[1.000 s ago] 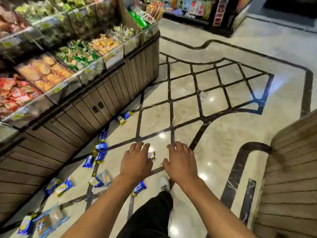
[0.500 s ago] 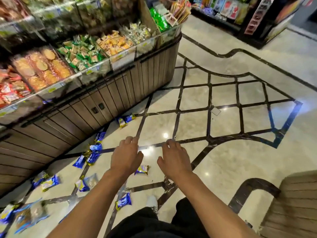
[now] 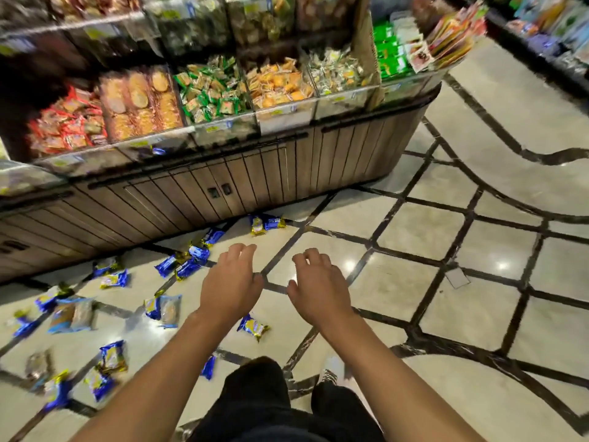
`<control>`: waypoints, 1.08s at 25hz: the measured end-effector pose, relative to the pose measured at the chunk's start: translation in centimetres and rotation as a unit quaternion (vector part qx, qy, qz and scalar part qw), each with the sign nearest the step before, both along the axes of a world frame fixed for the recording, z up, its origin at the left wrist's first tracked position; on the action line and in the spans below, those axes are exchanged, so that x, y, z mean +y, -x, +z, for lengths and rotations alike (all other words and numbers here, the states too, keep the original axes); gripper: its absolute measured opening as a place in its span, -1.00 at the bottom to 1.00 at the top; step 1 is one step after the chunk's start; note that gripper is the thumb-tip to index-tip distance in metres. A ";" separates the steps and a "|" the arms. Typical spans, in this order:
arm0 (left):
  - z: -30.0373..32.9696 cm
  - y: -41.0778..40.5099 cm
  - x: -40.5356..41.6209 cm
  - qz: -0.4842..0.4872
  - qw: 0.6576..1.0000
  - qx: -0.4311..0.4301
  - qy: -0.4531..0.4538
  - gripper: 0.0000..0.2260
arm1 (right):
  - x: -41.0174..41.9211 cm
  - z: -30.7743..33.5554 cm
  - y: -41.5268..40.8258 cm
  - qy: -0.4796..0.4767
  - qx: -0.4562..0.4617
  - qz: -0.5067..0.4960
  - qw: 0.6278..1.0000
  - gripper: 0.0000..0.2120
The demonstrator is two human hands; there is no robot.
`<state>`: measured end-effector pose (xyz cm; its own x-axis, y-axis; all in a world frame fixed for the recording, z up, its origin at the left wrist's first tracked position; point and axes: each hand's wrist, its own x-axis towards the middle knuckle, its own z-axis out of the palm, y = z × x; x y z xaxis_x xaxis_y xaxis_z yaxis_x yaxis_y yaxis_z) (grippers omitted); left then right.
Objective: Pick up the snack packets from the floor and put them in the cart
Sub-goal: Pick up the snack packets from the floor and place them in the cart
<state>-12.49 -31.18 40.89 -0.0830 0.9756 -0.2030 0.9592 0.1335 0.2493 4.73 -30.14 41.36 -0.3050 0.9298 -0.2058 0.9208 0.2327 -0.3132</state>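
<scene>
Several blue-and-gold snack packets lie scattered on the marble floor along the foot of the display stand. One packet [image 3: 254, 327] lies just below my hands, a pair [image 3: 267, 223] sits by the stand's base, a cluster [image 3: 185, 263] lies left of my left hand, and more [image 3: 110, 358] spread to the lower left. My left hand [image 3: 231, 283] and my right hand [image 3: 318, 288] hover side by side above the floor, palms down, fingers loosely bent, holding nothing. No cart is in view.
A wooden display stand [image 3: 242, 177] with clear bins of packaged snacks fills the upper left. Another shelf [image 3: 548, 30] runs along the top right. Glossy marble floor [image 3: 430, 224] with dark inlaid lines stretches right. My dark trousers and a shoe [image 3: 328, 374] are below.
The view has swung left toward the stand, bringing more floor packets and the snack bins into sight. The wooden unit at the right has left the frame. Both hands stay empty and outstretched.
</scene>
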 end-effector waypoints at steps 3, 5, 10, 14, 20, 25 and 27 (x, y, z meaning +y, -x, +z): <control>0.4 -2.2 2.0 0.046 0.999 0.003 0.000 -0.52 | 3.8 0.6 -2.2 -0.016 -0.005 0.026 1.000 -0.63; 0.6 -3.3 3.8 0.073 0.997 0.001 0.006 -0.52 | 6.3 0.9 -3.0 -0.022 -0.008 0.045 0.999 -0.65; 0.5 -4.0 8.1 0.119 0.993 -0.001 0.007 -0.53 | 12.0 0.6 -2.5 -0.026 -0.021 0.093 0.995 -0.66; -0.5 -2.4 12.3 0.147 0.989 -0.013 0.010 -0.53 | 16.7 -0.4 -0.3 -0.018 -0.026 0.115 0.993 -0.63; -4.0 2.6 21.1 0.181 0.981 -0.062 0.026 -0.57 | 25.4 -2.5 4.5 0.015 -0.045 0.140 0.989 -0.65; -6.7 6.0 28.5 0.182 0.981 -0.057 0.044 -0.56 | 32.0 -4.7 7.5 0.039 -0.050 0.149 0.987 -0.65; -7.8 6.8 30.3 0.190 0.979 -0.056 0.045 -0.55 | 34.1 -5.8 8.3 0.044 -0.042 0.152 0.986 -0.65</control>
